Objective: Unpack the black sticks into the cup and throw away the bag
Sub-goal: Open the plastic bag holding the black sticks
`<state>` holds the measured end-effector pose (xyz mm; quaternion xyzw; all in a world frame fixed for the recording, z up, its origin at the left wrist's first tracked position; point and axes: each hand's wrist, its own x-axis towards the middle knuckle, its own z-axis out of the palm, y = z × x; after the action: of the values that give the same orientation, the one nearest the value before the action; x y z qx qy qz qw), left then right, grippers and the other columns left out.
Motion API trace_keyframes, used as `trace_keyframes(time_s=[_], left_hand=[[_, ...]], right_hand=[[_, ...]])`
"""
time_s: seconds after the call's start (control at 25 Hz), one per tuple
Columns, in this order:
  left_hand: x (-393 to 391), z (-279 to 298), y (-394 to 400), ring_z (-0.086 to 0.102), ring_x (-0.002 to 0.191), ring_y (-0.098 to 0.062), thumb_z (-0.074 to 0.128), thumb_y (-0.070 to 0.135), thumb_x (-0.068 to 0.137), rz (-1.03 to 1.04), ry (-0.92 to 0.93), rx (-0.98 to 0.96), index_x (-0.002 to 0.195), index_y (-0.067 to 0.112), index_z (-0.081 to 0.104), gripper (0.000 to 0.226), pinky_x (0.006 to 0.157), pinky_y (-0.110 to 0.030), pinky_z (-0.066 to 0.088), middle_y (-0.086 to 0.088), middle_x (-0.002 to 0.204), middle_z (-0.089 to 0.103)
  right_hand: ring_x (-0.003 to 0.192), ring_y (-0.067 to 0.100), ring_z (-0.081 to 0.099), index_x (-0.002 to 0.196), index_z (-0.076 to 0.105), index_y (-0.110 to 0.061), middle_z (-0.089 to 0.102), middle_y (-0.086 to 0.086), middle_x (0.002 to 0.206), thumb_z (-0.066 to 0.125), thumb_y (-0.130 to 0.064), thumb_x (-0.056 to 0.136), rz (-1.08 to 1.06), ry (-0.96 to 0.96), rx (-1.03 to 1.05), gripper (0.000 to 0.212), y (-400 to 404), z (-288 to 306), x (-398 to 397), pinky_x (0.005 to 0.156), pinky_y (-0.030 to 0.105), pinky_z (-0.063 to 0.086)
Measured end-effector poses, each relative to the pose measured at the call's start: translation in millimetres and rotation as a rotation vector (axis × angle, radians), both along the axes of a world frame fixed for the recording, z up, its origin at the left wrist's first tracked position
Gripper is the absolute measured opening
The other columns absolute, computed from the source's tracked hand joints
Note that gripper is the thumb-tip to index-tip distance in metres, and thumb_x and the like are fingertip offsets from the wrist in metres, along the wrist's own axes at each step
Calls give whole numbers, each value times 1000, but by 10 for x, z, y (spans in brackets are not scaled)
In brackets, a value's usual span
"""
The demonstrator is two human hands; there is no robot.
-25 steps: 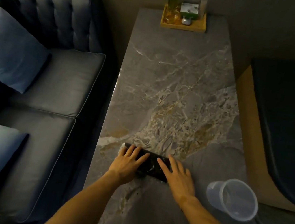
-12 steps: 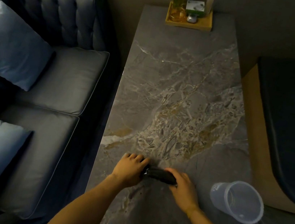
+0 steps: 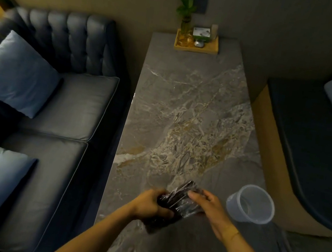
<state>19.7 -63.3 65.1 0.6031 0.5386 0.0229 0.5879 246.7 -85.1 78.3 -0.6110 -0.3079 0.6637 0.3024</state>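
Bag [image 3: 180, 202] of black sticks is up off the table [image 3: 184, 107], tilted, held between both hands over the near end. Left hand [image 3: 150, 203] has its fingers wrapped tight around the lower end, probably as the anchor. Right hand [image 3: 211, 209] has its fingers [image 3: 195, 194] pinching the upper edge of the plastic, where I judge the opening or tear goes. Bag looks sealed; no sticks out yet.

Cup [image 3: 253, 204] sits just right of my right hand, near the table's right edge, mouth open toward me and apparently empty. Short reach for tipping, but that edge is close, so a knock could send it off.

Table beyond my hands is bare up to a wooden tray [image 3: 196, 46] at the far end. Sofa [image 3: 57, 100] runs along the left edge. No bin visible.
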Motion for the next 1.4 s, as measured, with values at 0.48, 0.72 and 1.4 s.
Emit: trace_keyframes(time_s=[0.48,0.72,1.4], left_hand=[[445,196,-698,72,96,-21,72,38,82,366,-382,-146,113,33,62,33,86,-39,59,-7,109,72],[332,263,-707,47,122,-11,63,60,80,-96,209,891,150,40,17,86,85,-30,55,6,153,23],[458,784,-483,60,84,-16,59,22,94,48,-98,966,91,13,64,11,72,-28,47,-2,91,65]], right_hand=[[104,28,69,113,69,-14,74,10,110,74,-35,78,-251,235,19,41,-544,73,-267,97,50,52],[101,3,68,108,70,-30,75,-9,109,69,-34,85,-68,118,138,23,-662,152,-179,79,18,52],[101,12,70,112,68,-21,76,-5,105,80,-7,73,195,133,197,43,-765,160,-1,78,17,54]])
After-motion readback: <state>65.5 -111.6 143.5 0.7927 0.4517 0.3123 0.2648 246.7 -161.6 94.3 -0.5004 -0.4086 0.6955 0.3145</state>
